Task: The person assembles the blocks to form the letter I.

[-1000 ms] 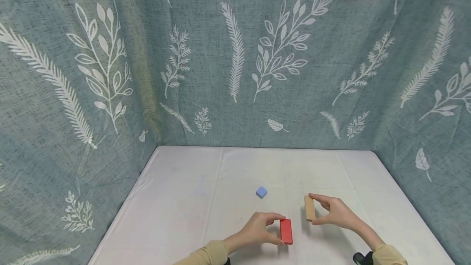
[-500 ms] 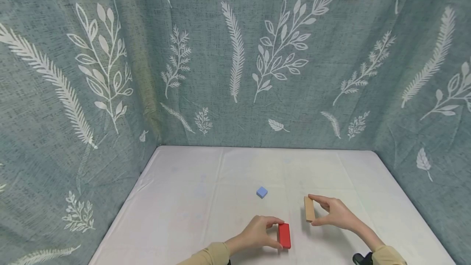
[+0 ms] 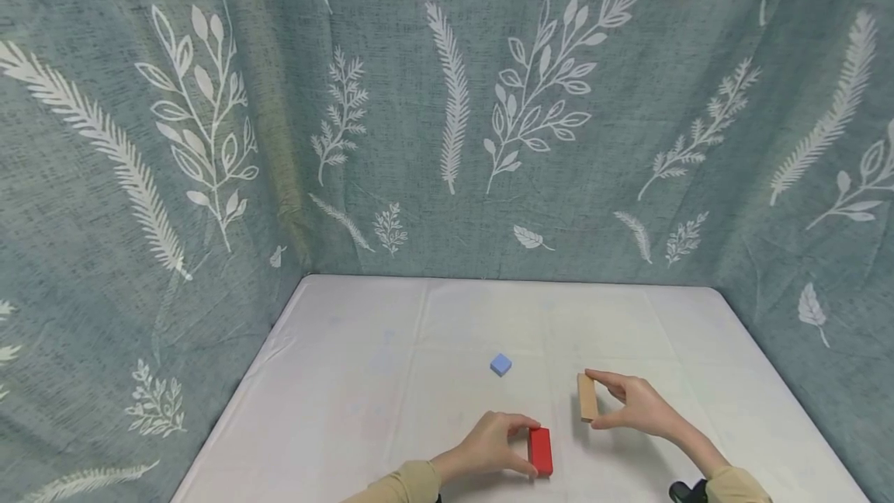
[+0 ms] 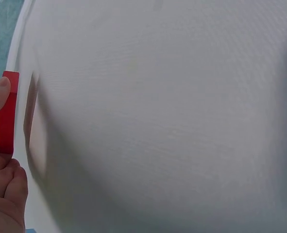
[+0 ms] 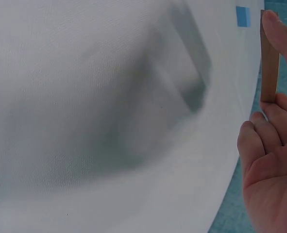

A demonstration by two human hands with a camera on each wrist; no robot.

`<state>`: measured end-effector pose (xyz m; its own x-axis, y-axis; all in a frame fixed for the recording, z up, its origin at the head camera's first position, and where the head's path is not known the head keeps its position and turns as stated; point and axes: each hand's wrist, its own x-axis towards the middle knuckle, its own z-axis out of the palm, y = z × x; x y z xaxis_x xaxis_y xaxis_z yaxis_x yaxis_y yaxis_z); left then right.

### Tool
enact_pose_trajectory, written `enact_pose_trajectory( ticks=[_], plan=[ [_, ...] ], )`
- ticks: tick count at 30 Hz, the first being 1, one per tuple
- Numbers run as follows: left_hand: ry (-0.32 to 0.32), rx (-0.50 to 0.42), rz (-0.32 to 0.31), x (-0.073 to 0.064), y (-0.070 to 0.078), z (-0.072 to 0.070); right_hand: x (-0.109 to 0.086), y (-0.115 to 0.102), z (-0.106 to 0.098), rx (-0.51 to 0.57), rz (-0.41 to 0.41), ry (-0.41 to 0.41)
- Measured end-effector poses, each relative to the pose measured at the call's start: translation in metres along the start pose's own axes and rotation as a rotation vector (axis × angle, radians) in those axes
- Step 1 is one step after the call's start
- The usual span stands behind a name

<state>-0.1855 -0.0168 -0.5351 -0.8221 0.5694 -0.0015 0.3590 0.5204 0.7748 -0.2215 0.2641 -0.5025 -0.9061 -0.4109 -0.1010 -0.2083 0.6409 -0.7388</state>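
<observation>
My left hand (image 3: 486, 447) pinches a red rectangular block (image 3: 541, 452) by its two ends, between thumb and fingers. In the left wrist view the same red block (image 4: 8, 114) stands at the left edge, above its shadow on the white cloth. On the right, my right hand (image 3: 639, 407) pinches a plain wooden block (image 3: 587, 397) end to end in the same way. The right wrist view has this wooden block (image 5: 269, 58) upright between thumb and fingers, with a shadow on the cloth below. The two held blocks are apart, the wooden one farther from me.
A small blue block (image 3: 500, 365) lies on the white-covered table (image 3: 363, 363), beyond and left of the held blocks. Blue-green curtains (image 3: 405, 138) with a white leaf print enclose the table at the back and both sides.
My left hand has come slightly nearer to me with the red block. The right hand and wooden block have barely moved. The whole head view has shifted slightly.
</observation>
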Motion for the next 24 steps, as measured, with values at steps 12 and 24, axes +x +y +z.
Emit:
enact_pose_trajectory(
  ticks=[12, 24],
  plan=[
    [-0.051, -0.009, -0.034, 0.0013, -0.0032, 0.005, -0.0009, 0.002, -0.0005, 0.011, -0.02, -0.014],
    [-0.04, 0.083, 0.003, 0.0023, -0.0055, 0.0068, -0.0037, -0.0019, 0.0001, 0.008, -0.013, -0.009]
  ],
)
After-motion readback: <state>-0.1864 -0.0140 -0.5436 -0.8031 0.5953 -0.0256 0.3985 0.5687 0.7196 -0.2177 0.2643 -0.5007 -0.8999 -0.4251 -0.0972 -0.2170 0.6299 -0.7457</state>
